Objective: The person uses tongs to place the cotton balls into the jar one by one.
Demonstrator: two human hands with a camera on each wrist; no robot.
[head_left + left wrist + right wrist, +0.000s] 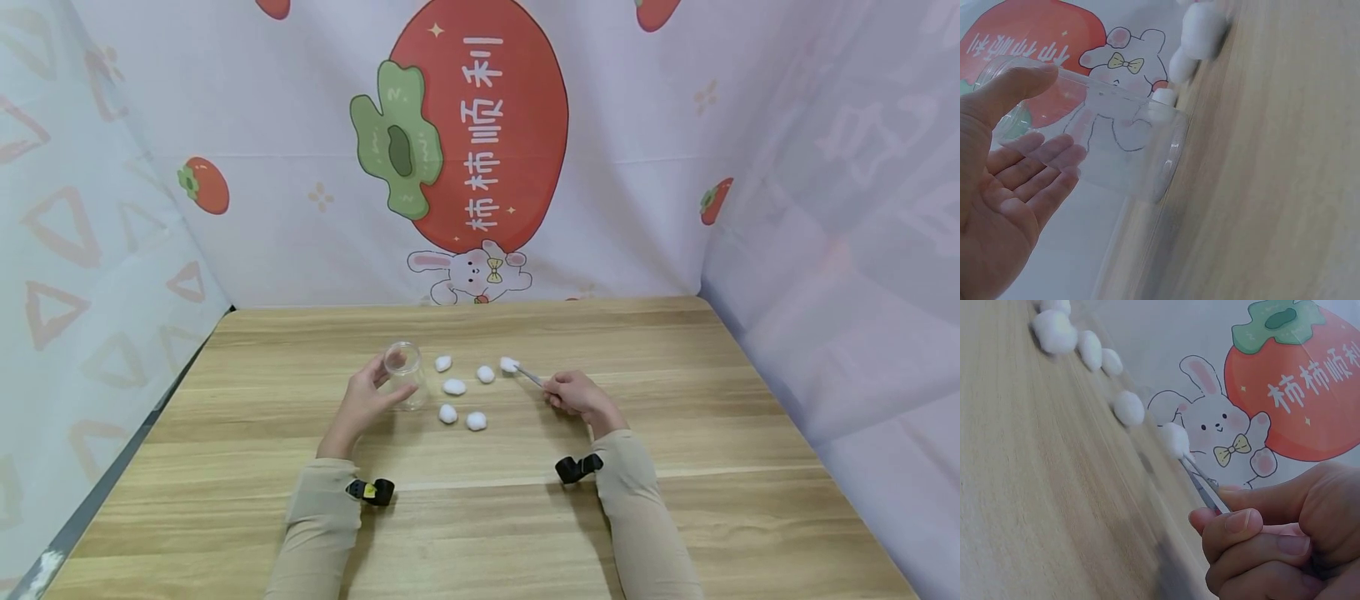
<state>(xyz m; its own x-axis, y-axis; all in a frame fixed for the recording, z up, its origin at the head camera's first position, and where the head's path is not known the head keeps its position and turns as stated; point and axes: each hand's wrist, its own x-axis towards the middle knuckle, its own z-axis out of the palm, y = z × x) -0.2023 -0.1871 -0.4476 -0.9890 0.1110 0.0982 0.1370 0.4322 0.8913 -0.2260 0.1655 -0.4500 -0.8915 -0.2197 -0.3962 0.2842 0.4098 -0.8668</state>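
Note:
My left hand [367, 396] is around a clear jar [408, 390] that stands upright on the table, thumb on one side and fingers on the other. In the left wrist view the thumb [1029, 81] lies across the jar near its mouth. Thumb and curled fingers of my right hand [577, 394] pinch metal tweezers [1205, 486]. At the tweezers' tips is a white cotton ball [1175, 439], the farthest right of the group. Several more cotton balls lie between the hands, one of them [443, 363] close to the jar.
A wood-grain table [480, 525] carries everything. Behind it hangs a printed cloth [637, 167] with persimmons and a rabbit, and pale cloth walls rise at both sides. Each sleeved forearm has a black wrist camera [577, 468].

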